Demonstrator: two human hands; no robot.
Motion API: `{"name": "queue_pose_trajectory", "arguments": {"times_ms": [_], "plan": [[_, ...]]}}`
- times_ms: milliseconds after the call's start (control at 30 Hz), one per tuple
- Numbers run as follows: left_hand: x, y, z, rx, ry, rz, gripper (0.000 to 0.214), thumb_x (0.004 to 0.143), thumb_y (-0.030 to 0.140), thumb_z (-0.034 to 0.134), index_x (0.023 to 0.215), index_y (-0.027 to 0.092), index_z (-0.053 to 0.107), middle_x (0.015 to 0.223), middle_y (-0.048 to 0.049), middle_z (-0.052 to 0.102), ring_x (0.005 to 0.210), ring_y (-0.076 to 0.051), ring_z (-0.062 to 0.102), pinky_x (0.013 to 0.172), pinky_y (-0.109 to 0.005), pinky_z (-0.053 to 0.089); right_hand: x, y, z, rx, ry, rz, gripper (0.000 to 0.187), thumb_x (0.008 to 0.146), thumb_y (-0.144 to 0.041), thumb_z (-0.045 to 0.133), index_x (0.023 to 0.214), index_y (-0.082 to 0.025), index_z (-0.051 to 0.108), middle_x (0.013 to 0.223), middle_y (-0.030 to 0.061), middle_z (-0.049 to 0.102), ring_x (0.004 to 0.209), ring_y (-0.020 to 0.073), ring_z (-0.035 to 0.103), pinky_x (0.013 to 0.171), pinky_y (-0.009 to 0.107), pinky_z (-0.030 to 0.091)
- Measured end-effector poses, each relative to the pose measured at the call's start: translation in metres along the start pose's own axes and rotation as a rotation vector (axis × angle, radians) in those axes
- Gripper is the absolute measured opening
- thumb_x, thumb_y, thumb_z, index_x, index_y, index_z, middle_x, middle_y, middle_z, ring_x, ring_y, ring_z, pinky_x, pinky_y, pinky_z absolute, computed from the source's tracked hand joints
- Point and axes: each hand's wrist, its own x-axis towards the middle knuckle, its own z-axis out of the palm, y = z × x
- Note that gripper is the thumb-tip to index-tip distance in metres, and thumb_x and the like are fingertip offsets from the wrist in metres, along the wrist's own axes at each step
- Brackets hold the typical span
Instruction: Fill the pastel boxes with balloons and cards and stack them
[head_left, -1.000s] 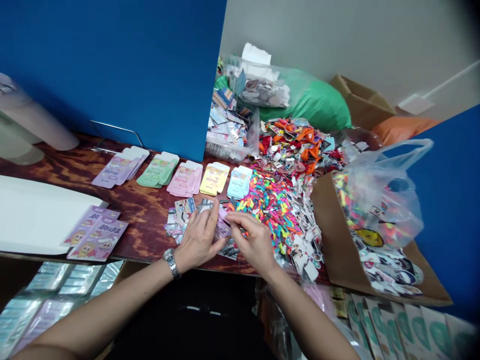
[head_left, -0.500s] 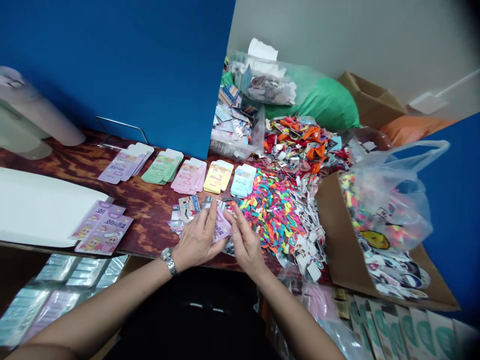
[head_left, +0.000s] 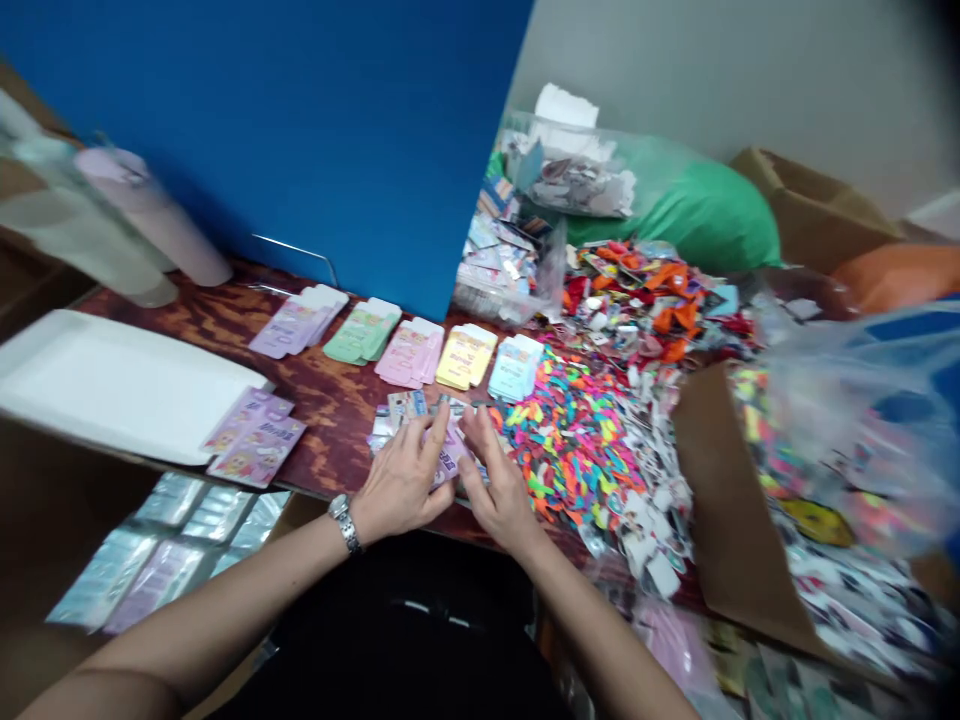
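My left hand (head_left: 401, 480), a metal watch on its wrist, and my right hand (head_left: 499, 480) meet over a small pile of printed cards and stickers (head_left: 405, 410) on the brown wooden table (head_left: 330, 400). Between the two hands is a small pink-purple packet (head_left: 450, 455); the fingers of both hands close on it. Right beside my right hand lies a heap of small bright multicoloured pieces (head_left: 570, 440).
Five fanned stacks of flat packets lie in a row: purple (head_left: 296, 322), green (head_left: 364, 330), pink (head_left: 411, 352), yellow (head_left: 466, 356), blue (head_left: 516, 366). A white tray (head_left: 105, 385) and purple packets (head_left: 255, 440) sit left. A cardboard sheet (head_left: 720, 500), plastic bag (head_left: 855, 420) and bins of stickers crowd the right. A blue panel (head_left: 300, 130) stands behind.
My right hand has drawn in from the coloured heap to meet the left over the pink packet. The camera has swung left, shifting everything rightwards in view.
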Motion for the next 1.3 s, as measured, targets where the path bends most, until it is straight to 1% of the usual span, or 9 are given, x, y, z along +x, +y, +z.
{"name": "queue_pose_trajectory", "arguments": {"times_ms": [100, 233, 367, 467, 600, 733, 867, 1067, 1300], "plan": [[-0.021, -0.021, -0.019, 0.171, 0.008, -0.108, 0.086, 0.087, 0.041, 0.053, 0.155, 0.021, 0.005, 0.126, -0.017, 0.05, 0.105, -0.03, 0.057, 0.081, -0.039, 0.052, 0.003, 0.001, 0.004, -0.087, -0.07, -0.087, 0.07, 0.098, -0.023, 0.048, 0.157, -0.025, 0.011, 0.153, 0.0127, 0.04, 0.139, 0.025, 0.041, 0.112, 0.046, 0.042], [-0.05, -0.058, -0.043, 0.482, 0.0, -0.27, 0.076, 0.089, 0.045, 0.052, 0.153, 0.016, 0.023, 0.117, -0.0207, 0.057, 0.105, -0.037, 0.055, 0.086, -0.051, 0.048, 0.006, 0.005, 0.012, -0.055, -0.038, 0.009, 0.065, 0.098, -0.023, 0.048, 0.155, -0.024, 0.018, 0.143, 0.0142, 0.052, 0.131, 0.0252, 0.052, 0.107, 0.046, 0.048], [-0.068, -0.085, -0.045, 0.617, -0.021, -0.329, 0.066, 0.089, 0.038, 0.054, 0.148, 0.015, 0.035, 0.137, -0.0261, 0.047, 0.128, -0.048, 0.04, 0.099, -0.067, 0.032, 0.007, 0.007, 0.015, -0.031, -0.051, 0.003, 0.061, 0.098, -0.024, 0.048, 0.154, -0.025, 0.023, 0.14, 0.0136, 0.054, 0.127, 0.0252, 0.055, 0.104, 0.046, 0.05], [-0.068, -0.094, -0.044, 0.596, -0.026, -0.314, 0.067, 0.088, 0.043, 0.056, 0.147, 0.018, 0.038, 0.142, -0.0245, 0.045, 0.132, -0.049, 0.036, 0.101, -0.069, 0.028, 0.005, 0.007, 0.011, -0.044, -0.053, -0.028, 0.06, 0.098, -0.023, 0.048, 0.154, -0.026, 0.025, 0.141, 0.0127, 0.054, 0.126, 0.0253, 0.057, 0.102, 0.044, 0.053], [-0.031, -0.12, -0.061, 0.495, 0.003, -0.321, 0.069, 0.088, 0.058, 0.049, 0.145, 0.019, 0.04, 0.14, -0.0219, 0.048, 0.132, -0.044, 0.038, 0.104, -0.064, 0.029, 0.0, 0.006, 0.004, -0.069, -0.018, -0.005, 0.056, 0.097, -0.024, 0.049, 0.151, -0.026, 0.033, 0.135, 0.0117, 0.06, 0.119, 0.0252, 0.062, 0.098, 0.042, 0.056], [0.039, -0.179, -0.084, 0.388, -0.054, -0.648, 0.08, 0.088, 0.064, 0.042, 0.149, 0.015, 0.028, 0.145, -0.0213, 0.041, 0.131, -0.04, 0.039, 0.106, -0.053, 0.033, -0.002, 0.002, 0.002, -0.092, -0.003, -0.018, 0.054, 0.097, -0.023, 0.05, 0.149, -0.026, 0.036, 0.129, 0.0107, 0.064, 0.114, 0.0238, 0.065, 0.094, 0.039, 0.058], [0.084, -0.235, -0.084, 0.336, -0.157, -0.764, 0.1, 0.074, 0.071, 0.056, 0.141, 0.001, 0.033, 0.135, -0.0318, 0.046, 0.125, -0.046, 0.044, 0.098, -0.052, 0.039, -0.007, 0.0, 0.001, -0.119, 0.02, -0.065, 0.056, 0.096, -0.02, 0.051, 0.149, -0.028, 0.036, 0.127, 0.0088, 0.065, 0.113, 0.0232, 0.066, 0.093, 0.036, 0.058], [0.089, -0.269, -0.071, 0.282, -0.222, -0.734, 0.101, 0.065, 0.073, 0.061, 0.133, 0.001, 0.038, 0.126, -0.0317, 0.053, 0.119, -0.043, 0.054, 0.096, -0.046, 0.041, -0.02, 0.007, -0.002, -0.154, 0.017, -0.072, 0.061, 0.095, -0.017, 0.05, 0.151, -0.03, 0.03, 0.126, 0.0079, 0.066, 0.111, 0.0226, 0.067, 0.091, 0.036, 0.059], [0.089, -0.264, -0.064, 0.249, -0.089, -0.776, 0.09, 0.067, 0.066, 0.066, 0.122, -0.002, 0.041, 0.124, -0.0335, 0.052, 0.116, -0.042, 0.056, 0.092, -0.044, 0.044, -0.015, 0.008, 0.003, -0.157, 0.002, -0.08, 0.058, 0.095, -0.017, 0.05, 0.15, -0.028, 0.033, 0.126, 0.0079, 0.066, 0.113, 0.0229, 0.066, 0.093, 0.037, 0.057]]}}
